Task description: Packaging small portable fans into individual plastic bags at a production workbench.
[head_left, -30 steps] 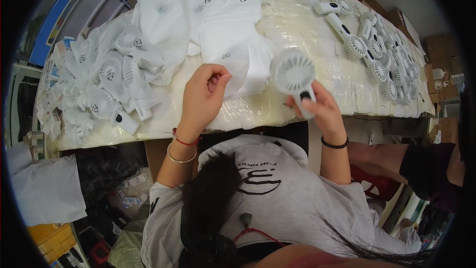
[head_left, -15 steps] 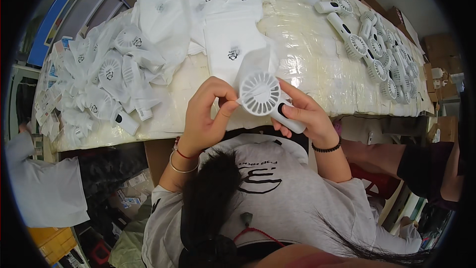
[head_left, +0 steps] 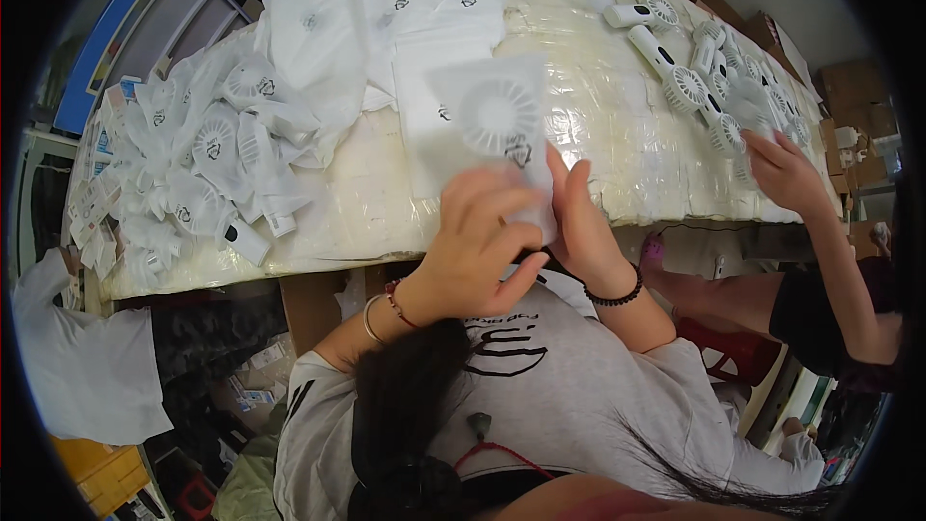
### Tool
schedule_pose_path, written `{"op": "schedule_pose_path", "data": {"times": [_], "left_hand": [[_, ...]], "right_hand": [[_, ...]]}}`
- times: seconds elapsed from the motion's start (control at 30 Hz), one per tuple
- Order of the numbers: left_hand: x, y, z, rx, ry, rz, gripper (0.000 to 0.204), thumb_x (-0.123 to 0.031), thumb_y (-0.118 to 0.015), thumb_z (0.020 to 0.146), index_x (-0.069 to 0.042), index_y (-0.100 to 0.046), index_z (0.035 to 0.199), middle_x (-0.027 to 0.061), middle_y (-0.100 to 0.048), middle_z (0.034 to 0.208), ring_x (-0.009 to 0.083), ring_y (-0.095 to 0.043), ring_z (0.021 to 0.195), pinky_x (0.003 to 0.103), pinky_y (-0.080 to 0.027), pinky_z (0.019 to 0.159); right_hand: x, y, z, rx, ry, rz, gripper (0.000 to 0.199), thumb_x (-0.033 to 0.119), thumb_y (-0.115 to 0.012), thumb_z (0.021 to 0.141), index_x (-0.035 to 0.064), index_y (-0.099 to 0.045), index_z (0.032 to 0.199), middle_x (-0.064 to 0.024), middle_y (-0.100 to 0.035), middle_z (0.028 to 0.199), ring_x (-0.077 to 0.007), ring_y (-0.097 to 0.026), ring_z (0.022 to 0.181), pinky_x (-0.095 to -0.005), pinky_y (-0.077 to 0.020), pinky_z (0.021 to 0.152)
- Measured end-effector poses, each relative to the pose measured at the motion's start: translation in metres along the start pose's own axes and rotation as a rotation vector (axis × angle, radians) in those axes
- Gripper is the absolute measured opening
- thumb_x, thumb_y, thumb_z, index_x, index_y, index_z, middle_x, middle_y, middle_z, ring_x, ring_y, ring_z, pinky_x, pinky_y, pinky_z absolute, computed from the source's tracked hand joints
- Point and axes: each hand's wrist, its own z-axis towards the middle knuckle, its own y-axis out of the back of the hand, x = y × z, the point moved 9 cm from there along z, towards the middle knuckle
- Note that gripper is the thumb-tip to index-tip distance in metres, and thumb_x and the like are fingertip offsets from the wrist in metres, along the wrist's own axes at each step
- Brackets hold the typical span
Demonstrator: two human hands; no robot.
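Hands: both raised over the near table edge, gripping one bagged fan between them.
Left hand (head_left: 473, 251): curling its fingers over the lower left part of the bag, thumb tucked underneath, closing on the plastic.
Right hand (head_left: 579, 222): pressing its fingers, held together and pointing up, against the bag's right edge, pinching it from that side.
Bagged fan (head_left: 497, 116): small white round handheld fan, sitting inside a clear plastic bag, being held just above the table and tilting slightly right; lower part hiding behind the two hands.
Table (head_left: 617, 135): wearing a cover of shiny clear plastic wrap, stretching across the upper part of the view.
Empty bags (head_left: 434, 10): lying flat in a loose stack just beyond the held fan, white with a small dark mark on each.
Packed pile (head_left: 203, 154): heaping up on the left side of the table, many white fans already in bags, overlapping one another.
Loose fans (head_left: 694, 87): lying unbagged at the far right of the table, well apart from the held one.
Other person's hand (head_left: 786, 174): reaching in from the right, resting among the loose fans; grip not possible to tell.
Cardboard boxes (head_left: 849, 87): standing beyond the table's right end.
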Motion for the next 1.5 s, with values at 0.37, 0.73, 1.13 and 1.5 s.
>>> {"op": "schedule_pose_path", "data": {"times": [0.37, 0.73, 1.13, 1.5], "left_hand": [[0.049, 0.136, -0.054, -0.635, 0.378, 0.326, 0.017, 0.006, -0.052, 0.076, -0.003, -0.061, 0.087, 0.0183, -0.046, 0.137, 0.0254, -0.048, 0.121, 0.027, -0.043, 0.086], [0.175, 0.374, -0.248, -0.826, 1.016, 0.931, 0.043, -0.024, -0.044, 0.095, 0.004, -0.044, 0.129, 0.0237, -0.037, 0.139, 0.0348, -0.046, 0.119, 0.036, -0.044, 0.091], [0.151, 0.357, -0.197, -0.586, 0.918, 1.446, 0.057, -0.047, -0.042, 0.092, 0.001, -0.052, 0.121, 0.0261, -0.036, 0.14, 0.0389, -0.037, 0.126, 0.047, -0.03, 0.104], [0.056, -0.007, 0.018, 0.143, 0.226, 0.115, 0.013, -0.007, -0.064, 0.077, -0.004, -0.062, 0.089, 0.0037, -0.057, 0.094, 0.0194, -0.052, 0.081, 0.027, -0.043, 0.071]], "right_hand": [[0.084, 0.024, 0.037, 0.037, 0.473, -1.073, 0.044, 0.023, -0.064, 0.084, 0.0026, -0.054, 0.121, -0.0116, -0.057, 0.122, -0.0252, -0.055, 0.103, -0.0336, -0.0443, 0.087], [0.13, 0.16, 0.011, -0.671, 0.43, -1.823, 0.056, 0.023, -0.072, 0.073, 0.0019, -0.048, 0.12, -0.0203, -0.054, 0.111, -0.0351, -0.054, 0.094, -0.0407, -0.0448, 0.083], [0.082, 0.132, -0.011, -0.44, 0.322, -0.509, 0.03, 0.008, -0.055, 0.086, 0.0012, -0.05, 0.115, -0.017, -0.061, 0.097, -0.0173, -0.058, 0.074, -0.025, -0.0466, 0.064], [0.047, 0.108, -0.011, -0.088, 0.152, -0.193, 0.029, 0.009, -0.052, 0.09, -0.0048, -0.05, 0.115, -0.016, -0.063, 0.094, -0.016, -0.056, 0.071, -0.0243, -0.0475, 0.065]]}}
